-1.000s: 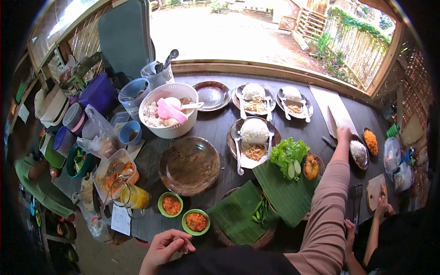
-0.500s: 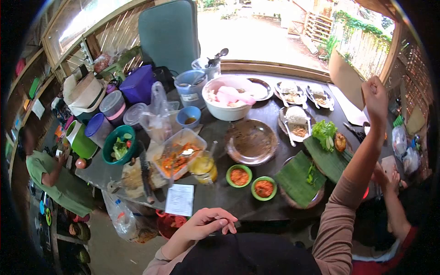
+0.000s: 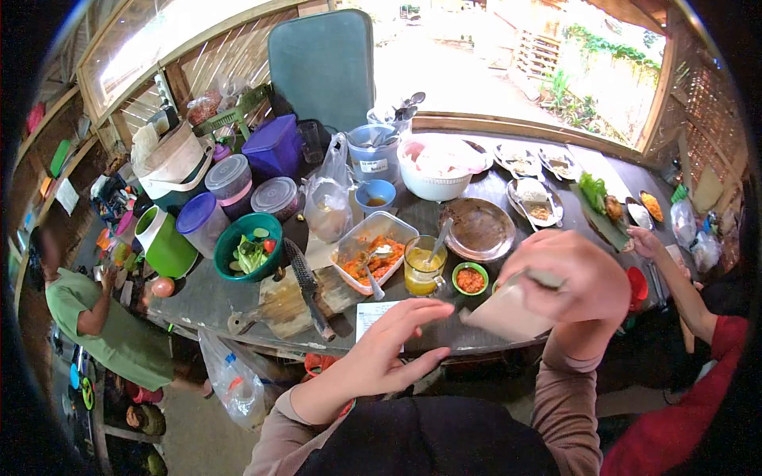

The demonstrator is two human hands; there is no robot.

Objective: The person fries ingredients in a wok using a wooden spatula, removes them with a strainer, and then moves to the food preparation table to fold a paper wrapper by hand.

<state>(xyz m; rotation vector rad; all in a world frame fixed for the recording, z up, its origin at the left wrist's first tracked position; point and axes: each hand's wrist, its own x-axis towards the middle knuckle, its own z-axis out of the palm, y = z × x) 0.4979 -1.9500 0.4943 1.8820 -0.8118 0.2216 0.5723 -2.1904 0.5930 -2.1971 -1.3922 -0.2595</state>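
Observation:
My right hand (image 3: pixel 567 278), blurred by motion, is closed on a brown paper sheet (image 3: pixel 508 311) in front of my chest. The sheet hangs down to the left over the table's front edge. My left hand (image 3: pixel 397 349) is open, thumb and fingers apart, left of the sheet and touching nothing I can see. Just beyond the sheet stands a green bowl of red sambal (image 3: pixel 470 278). A glass mug of yellow drink (image 3: pixel 424 274) with a spoon is beside it. Under my left fingers, a written paper (image 3: pixel 373 317) is partly covered. Whatever lies behind my right hand is hidden.
A tub of orange-red food (image 3: pixel 367 274), a knife (image 3: pixel 305 285) on a worn wooden board (image 3: pixel 278 309) and a green vegetable bowl (image 3: pixel 226 247) stand left. Plates of rice (image 3: pixel 530 193) lie beyond. A co-worker's hand (image 3: pixel 647 242) is near a banana leaf (image 3: pixel 603 224); another person stands left.
My right hand has come down from high on the right, bringing the brown paper sheet in front of me. My left hand has spread its fingers and reached forward. The view has shifted.

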